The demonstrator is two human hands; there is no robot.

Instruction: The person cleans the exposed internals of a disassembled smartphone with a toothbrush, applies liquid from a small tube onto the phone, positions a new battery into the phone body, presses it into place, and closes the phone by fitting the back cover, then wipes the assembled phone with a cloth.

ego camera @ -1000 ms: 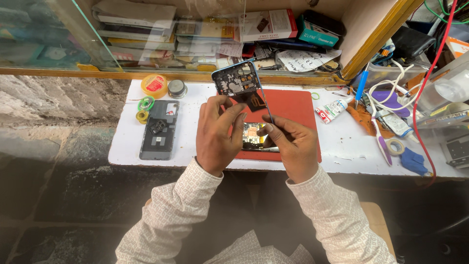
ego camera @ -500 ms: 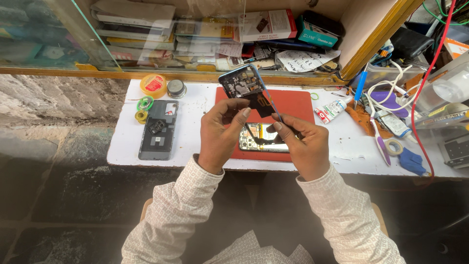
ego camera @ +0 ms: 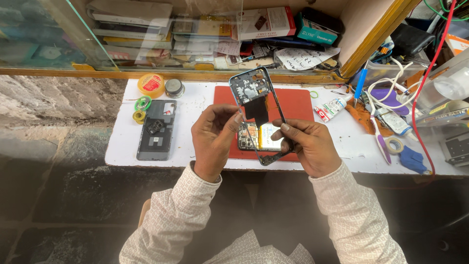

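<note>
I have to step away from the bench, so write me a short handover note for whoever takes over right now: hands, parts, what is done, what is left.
Left hand: fingertips pinch the left edge of the phone frame, lifted and tilted above the mat.
Right hand: grips the frame's lower right end.
Parts: the opened phone, with its battery and boards showing, lies on the red mat under the frame. The grey back cover lies to the left on the white table, near the tape rolls.
Done: back cover off, frame lifted free of the phone.
Left: the frame is not yet set down; the phone lies open.
</note>
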